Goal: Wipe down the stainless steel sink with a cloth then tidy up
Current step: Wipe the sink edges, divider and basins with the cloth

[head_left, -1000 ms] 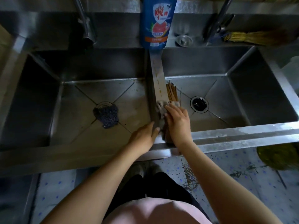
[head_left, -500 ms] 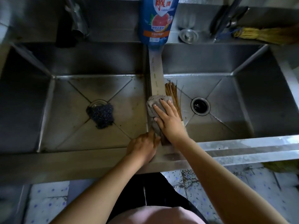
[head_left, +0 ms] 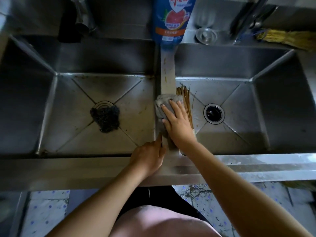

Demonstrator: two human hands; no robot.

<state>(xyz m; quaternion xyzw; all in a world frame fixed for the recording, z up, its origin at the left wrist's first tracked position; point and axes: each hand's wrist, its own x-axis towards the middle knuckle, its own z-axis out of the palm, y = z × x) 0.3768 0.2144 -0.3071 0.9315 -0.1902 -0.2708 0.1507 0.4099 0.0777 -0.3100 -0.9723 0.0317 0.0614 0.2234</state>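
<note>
A double stainless steel sink [head_left: 256, 161] fills the view, with a narrow divider [head_left: 168, 72] between its two basins. My right hand [head_left: 177, 124] lies flat on a grey cloth [head_left: 161, 104], pressing it onto the divider with straight fingers. My left hand [head_left: 150, 156] rests on the front rim where the divider starts, its index finger stretched along the divider's left edge. It holds nothing.
A dark steel scourer [head_left: 106, 118] lies over the left basin's drain. A bamboo brush [head_left: 185, 103] lies in the right basin beside the divider, near the open drain [head_left: 213, 113]. A blue detergent bottle [head_left: 172, 19], a strainer [head_left: 206, 35] and a straw brush [head_left: 287, 39] sit on the back ledge.
My right hand has pushed the cloth away from me along the divider, from near the front rim to about its middle. My left hand has stayed at the front rim.
</note>
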